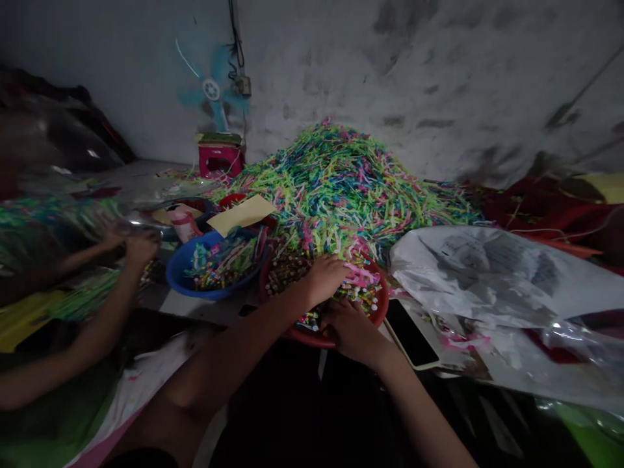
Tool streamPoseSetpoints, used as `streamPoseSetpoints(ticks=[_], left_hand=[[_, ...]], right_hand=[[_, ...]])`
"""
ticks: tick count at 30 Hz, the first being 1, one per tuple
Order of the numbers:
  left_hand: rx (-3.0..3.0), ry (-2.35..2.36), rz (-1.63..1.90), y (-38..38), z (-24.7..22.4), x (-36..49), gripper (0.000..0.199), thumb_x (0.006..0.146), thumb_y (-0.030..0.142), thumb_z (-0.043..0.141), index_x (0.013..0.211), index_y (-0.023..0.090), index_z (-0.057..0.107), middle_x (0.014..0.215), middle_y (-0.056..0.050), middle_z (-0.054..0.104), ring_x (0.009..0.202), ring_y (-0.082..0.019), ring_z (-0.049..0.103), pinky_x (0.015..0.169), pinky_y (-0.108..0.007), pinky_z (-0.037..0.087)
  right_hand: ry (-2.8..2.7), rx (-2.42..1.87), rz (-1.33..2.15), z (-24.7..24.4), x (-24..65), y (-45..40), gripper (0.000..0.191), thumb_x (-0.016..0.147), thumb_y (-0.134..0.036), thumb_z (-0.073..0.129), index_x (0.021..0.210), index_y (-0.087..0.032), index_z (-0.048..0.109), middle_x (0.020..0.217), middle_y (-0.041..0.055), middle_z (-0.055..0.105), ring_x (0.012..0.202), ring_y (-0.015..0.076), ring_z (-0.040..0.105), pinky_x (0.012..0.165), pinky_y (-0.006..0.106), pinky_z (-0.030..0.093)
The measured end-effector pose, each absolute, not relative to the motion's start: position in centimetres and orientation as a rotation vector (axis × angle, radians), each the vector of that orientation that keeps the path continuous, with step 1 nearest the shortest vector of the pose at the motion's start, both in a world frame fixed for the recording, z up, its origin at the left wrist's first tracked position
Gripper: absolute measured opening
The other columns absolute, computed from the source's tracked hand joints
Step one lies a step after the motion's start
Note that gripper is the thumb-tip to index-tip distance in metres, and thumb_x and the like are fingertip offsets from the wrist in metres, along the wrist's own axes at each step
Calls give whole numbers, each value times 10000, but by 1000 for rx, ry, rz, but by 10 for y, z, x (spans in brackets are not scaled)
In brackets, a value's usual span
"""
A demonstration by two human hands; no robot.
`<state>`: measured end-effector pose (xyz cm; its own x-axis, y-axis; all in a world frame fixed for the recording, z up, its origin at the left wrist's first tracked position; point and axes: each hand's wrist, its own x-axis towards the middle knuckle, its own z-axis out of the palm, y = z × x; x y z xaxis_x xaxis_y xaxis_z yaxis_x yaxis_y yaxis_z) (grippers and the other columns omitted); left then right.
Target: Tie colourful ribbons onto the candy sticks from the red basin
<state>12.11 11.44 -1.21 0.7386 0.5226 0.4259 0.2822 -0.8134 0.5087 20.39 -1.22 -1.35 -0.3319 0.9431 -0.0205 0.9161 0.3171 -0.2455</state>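
You seem to be picking through multicoloured pieces (369,299) in the red basin (383,308) at twelve o'clock, left hand (325,281) and right hand (350,328) grips indiscernible, next likely needing a fine pinch.

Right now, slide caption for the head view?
Left hand and right hand at a red basin, colourful strips heaped behind.

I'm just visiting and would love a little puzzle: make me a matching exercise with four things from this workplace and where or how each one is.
Things
1. Fan
2. Red basin
3. Phone
4. Blue basin

Places and states
A. Lying with its black screen facing up
B. Next to the red basin, on its left
C. Above the pink stool, near the wall
D. At the person's left hand and right hand

Pairs: 1-C, 2-D, 3-A, 4-B
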Motion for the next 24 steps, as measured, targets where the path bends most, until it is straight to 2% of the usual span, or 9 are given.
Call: streamPoseSetpoints(ticks=[2, 5, 8, 10, 13, 15, 16, 21, 24], left_hand=[[2471, 632, 828, 113, -8, 114, 235, 759, 74, 581, 910, 203, 706, 939, -91, 688, 1019, -256, 546, 961, -386, 337], [2349, 697, 937, 104, 2, 93, 195, 831, 183, 543, 962, 198, 687, 955, -95, 676, 988, -242, 564, 925, -360, 379], [2131, 798, 1035, 88, 5, 67, 228, 872, 297, 502, 1011, 180, 641, 935, -83, 676, 862, -212, 617, 788, -327, 464], [1718, 823, 1049, 75, 1, 52, 228, 834, 337, 568, 985, 171, 610, 892, -63, 682, 756, -191, 648, 683, -301, 500], [1011, 737, 1047, 55, -6, 37, 288, 729, 317, 704, 932, 189, 545, 902, -33, 697, 704, -173, 675, 619, -273, 526], [791, 683, 1065, 44, -8, 33, 300, 705, 273, 733, 893, 195, 512, 911, -25, 708, 719, -163, 687, 615, -251, 537], [734, 672, 1070, 39, -8, 32, 293, 707, 255, 734, 882, 193, 507, 919, -27, 713, 730, -160, 690, 618, -243, 542], [689, 667, 1038, 24, 1, 33, 322, 761, 213, 688, 1056, 180, 562, 1048, -64, 701, 781, -165, 693, 636, -256, 577], [708, 682, 1049, 19, 4, 33, 362, 779, 192, 669, 1128, 176, 570, 1070, -76, 698, 788, -164, 695, 615, -227, 574]], right_hand=[[-2499, -1688, 336, -12, 204, -10, 161, 798, -110, 562, 826, -215, 680, 958, 51, 613, 999, 211, 500, 918, 375, 304], [-2503, -1585, 357, -13, 207, -11, 146, 806, -104, 549, 828, -206, 652, 959, 41, 595, 982, 197, 503, 919, 368, 312], [-2373, -1441, 386, -17, 210, -15, 119, 861, -152, 511, 866, -210, 615, 963, 36, 582, 978, 193, 504, 915, 374, 332], [-2173, -1323, 471, -22, 210, -20, 115, 907, -207, 456, 908, -211, 571, 971, 44, 582, 965, 187, 516, 896, 364, 369], [-1703, -1193, 759, -31, 205, -28, 183, 969, -331, 317, 968, -220, 462, 814, 20, 587, 747, 152, 562, 705, 290, 460], [-1448, -1181, 870, -35, 199, -35, 215, 971, -400, 289, 956, -231, 420, 683, -28, 524, 576, 129, 511, 557, 241, 439], [-1388, -1203, 862, -35, 195, -39, 224, 967, -420, 298, 952, -233, 419, 662, -38, 493, 548, 124, 484, 529, 231, 424], [-1461, -1358, 567, -29, 178, -57, 191, 953, -371, 371, 1020, -218, 463, 813, 14, 522, 741, 146, 530, 670, 252, 459], [-1465, -1398, 426, -23, 175, -64, 148, 929, -337, 439, 1001, -218, 488, 848, 32, 569, 749, 155, 560, 655, 256, 475]])
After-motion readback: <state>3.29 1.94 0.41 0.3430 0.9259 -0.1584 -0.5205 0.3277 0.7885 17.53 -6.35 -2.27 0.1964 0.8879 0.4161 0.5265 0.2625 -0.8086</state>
